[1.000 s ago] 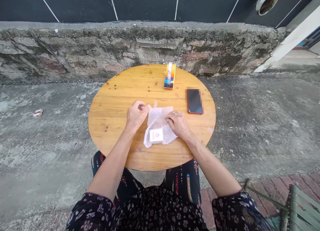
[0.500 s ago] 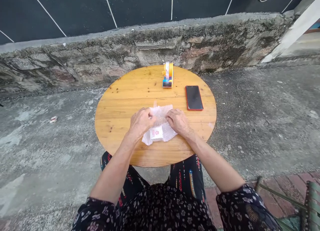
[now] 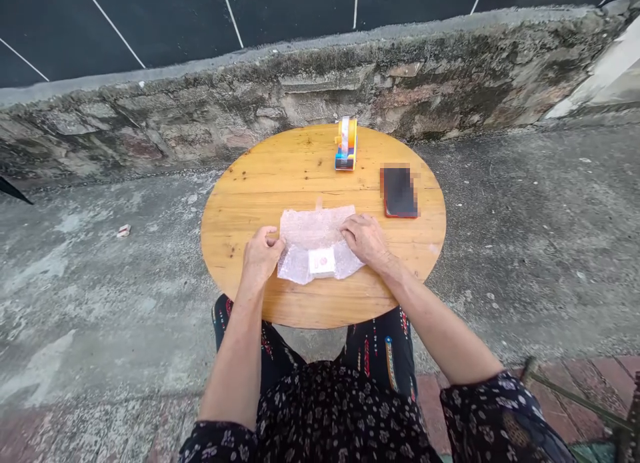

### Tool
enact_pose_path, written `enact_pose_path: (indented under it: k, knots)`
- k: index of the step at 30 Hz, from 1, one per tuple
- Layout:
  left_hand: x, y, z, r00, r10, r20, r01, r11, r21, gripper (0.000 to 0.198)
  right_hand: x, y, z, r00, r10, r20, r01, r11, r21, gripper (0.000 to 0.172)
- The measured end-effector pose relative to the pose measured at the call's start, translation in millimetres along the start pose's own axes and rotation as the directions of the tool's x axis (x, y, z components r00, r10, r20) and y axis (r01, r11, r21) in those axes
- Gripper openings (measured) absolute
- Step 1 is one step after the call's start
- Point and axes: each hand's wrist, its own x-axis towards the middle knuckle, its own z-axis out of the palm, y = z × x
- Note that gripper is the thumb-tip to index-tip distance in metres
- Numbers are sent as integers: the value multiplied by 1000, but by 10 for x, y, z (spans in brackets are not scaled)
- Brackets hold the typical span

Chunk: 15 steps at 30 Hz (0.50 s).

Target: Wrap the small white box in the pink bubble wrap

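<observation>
A sheet of bubble wrap (image 3: 315, 228) lies spread on the round wooden table (image 3: 240, 203). On its near part rests a small white box (image 3: 321, 261) with a pinkish-red print. My left hand (image 3: 263, 253) is at the sheet's left edge, fingers curled and thumb against the wrap; it seems to pinch that edge. At the right edge my right hand (image 3: 365, 237) has its fingers bent together on the wrap. The box lies between my hands and neither touches it.
A yellow and blue tape dispenser (image 3: 346, 144) stands at the table's far edge. A dark phone in a red case (image 3: 400, 191) lies at the right. A rough stone wall (image 3: 320, 93) runs behind the table.
My left hand has moved left, from over the wrap to its left edge. The wrap now lies more spread out, with its left part uncovered. The view has shifted slightly.
</observation>
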Motion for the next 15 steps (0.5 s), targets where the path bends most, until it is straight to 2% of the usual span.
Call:
enact_pose_path:
  k: [2,4,8,10,12,15]
  knots:
    - [-34,29,0,1000,-11,9,11,1000,-11,47,6,21,11,1000,14,-20,-13,998,65,19]
    - [-70,55,5,1000,-10,4,10,1000,-11,50,15,51,6,997,41,-61,-27,977,212,19]
    - [-120,48,31,1000,8,-5,-8,1000,15,46,11,77,-142,991,89,-95,-31,868,496,21]
    - [-125,32,42,1000,18,5,-19,1000,20,42,-12,51,-280,998,43,-46,-12,854,520,23]
    - [-118,23,51,1000,20,10,-20,999,27,40,-43,10,-414,998,-36,53,3,847,532,27]
    - [-96,20,62,1000,-3,9,3,999,40,41,-98,-43,-531,967,-133,217,-17,818,575,34]
